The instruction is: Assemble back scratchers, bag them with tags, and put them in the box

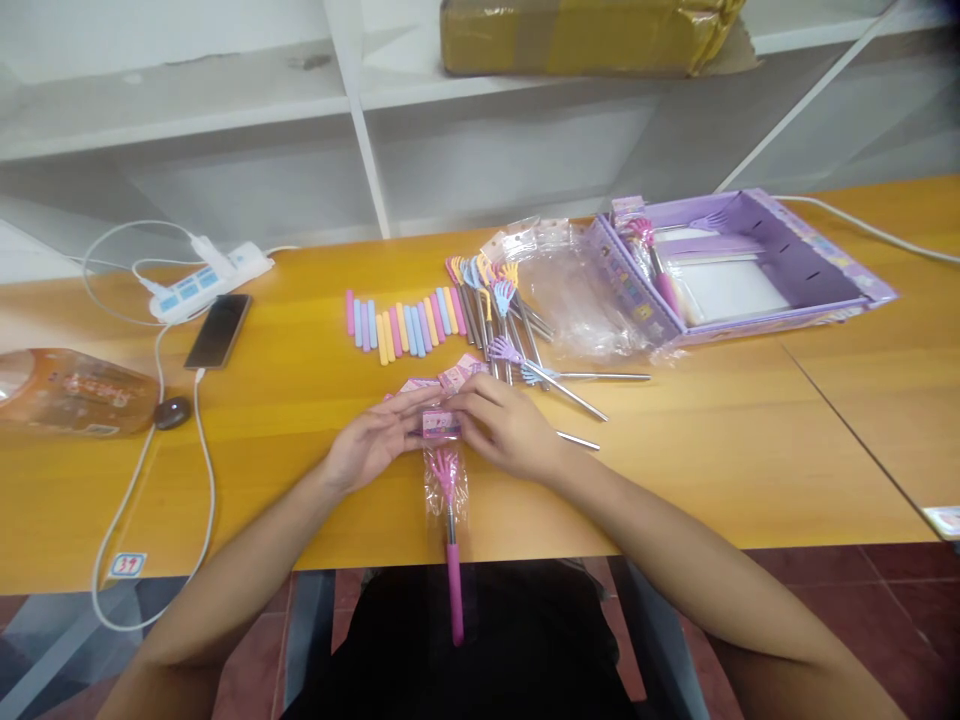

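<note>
A pink hand-shaped scratcher in a clear plastic bag hangs over the table's front edge, its small pink hand end up. My left hand is at the left of the bag's pink label card, fingers stretched out and touching it. My right hand pinches at the card's right upper side with fingers bent. More pink cards lie just behind both hands. Beyond them is a pile of metal rods with colored hand ends, and left of it a row of colored handles.
A purple box with a packed scratcher inside stands at the back right, beside clear bags. At left are a power strip, phone, cables and an orange bottle package. A taped carton rests on the shelf.
</note>
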Demonstrator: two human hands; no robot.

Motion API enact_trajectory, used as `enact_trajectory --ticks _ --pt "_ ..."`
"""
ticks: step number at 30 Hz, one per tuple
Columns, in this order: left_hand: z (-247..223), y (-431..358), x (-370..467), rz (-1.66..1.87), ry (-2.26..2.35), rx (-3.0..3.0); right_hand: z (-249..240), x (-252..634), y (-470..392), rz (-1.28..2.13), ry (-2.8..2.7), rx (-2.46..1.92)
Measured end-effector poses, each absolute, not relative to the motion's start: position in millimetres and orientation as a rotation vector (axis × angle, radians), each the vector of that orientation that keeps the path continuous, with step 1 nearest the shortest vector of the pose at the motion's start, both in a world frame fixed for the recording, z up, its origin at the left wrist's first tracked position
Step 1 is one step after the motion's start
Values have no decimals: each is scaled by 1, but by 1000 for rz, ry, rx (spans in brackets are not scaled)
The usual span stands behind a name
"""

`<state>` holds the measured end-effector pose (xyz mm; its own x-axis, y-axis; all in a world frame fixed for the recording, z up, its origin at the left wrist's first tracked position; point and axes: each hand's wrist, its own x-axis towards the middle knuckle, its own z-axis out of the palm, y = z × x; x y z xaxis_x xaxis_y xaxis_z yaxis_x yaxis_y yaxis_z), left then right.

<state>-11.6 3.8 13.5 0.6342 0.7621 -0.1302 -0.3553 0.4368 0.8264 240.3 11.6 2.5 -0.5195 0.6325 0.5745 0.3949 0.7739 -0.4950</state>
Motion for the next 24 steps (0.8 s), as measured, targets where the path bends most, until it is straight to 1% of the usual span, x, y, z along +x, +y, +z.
enact_trajectory --ticks 7,10,14,17,19,24 --pt "15 3 -11 727 547 862 6 242 11 426 -2191 -733" --pt "16 4 -11 731 529 865 6 242 9 442 -2177 -796" --pt "17 5 -11 721 511 883 -2 238 9 644 -2048 -1002" --pt "18 5 -11 693 522 899 -9 235 10 782 -1964 -944" --pt "17 3 -10 697 536 908 -11 233 11 766 -1939 -880" --pt "19 -2 -5 796 523 936 -4 234 10 598 -1976 -809"
